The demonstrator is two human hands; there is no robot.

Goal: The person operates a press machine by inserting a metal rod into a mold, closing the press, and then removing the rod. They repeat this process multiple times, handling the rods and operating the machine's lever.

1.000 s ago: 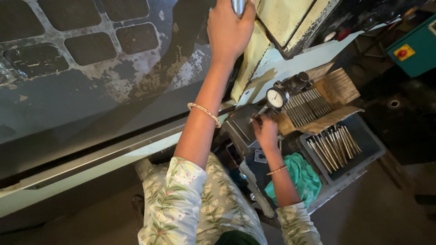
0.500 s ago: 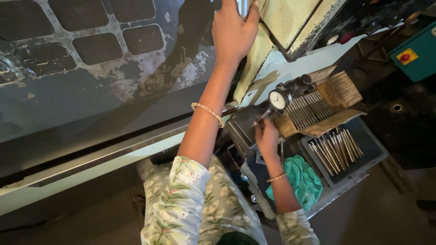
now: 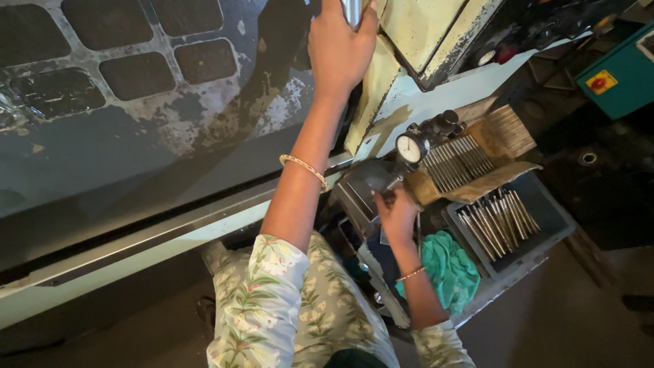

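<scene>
My left hand [image 3: 338, 48] is raised and closed around a shiny metal handle [image 3: 351, 9] at the top of a worn machine. My right hand [image 3: 395, 211] reaches low to a dark metal gauge block [image 3: 364, 184] and pinches a thin rod beside a round white dial gauge [image 3: 411, 147]. Whether the fingers fully grip the rod is hard to see. Rows of thin metal rods [image 3: 455, 163] lie on brown paper just right of the dial. More rods [image 3: 497, 219] lie in a dark tray [image 3: 545, 211].
A green cloth [image 3: 446, 269] lies below the tray. The worn grey machine panel [image 3: 136, 102] fills the left. A cream-coloured chipped cover [image 3: 422, 34] stands beside my left hand. A teal box [image 3: 616, 71] with a yellow label is at the far right.
The view has shifted slightly; both hands stay in the same places, the left on the handle and the right at the gauge.
</scene>
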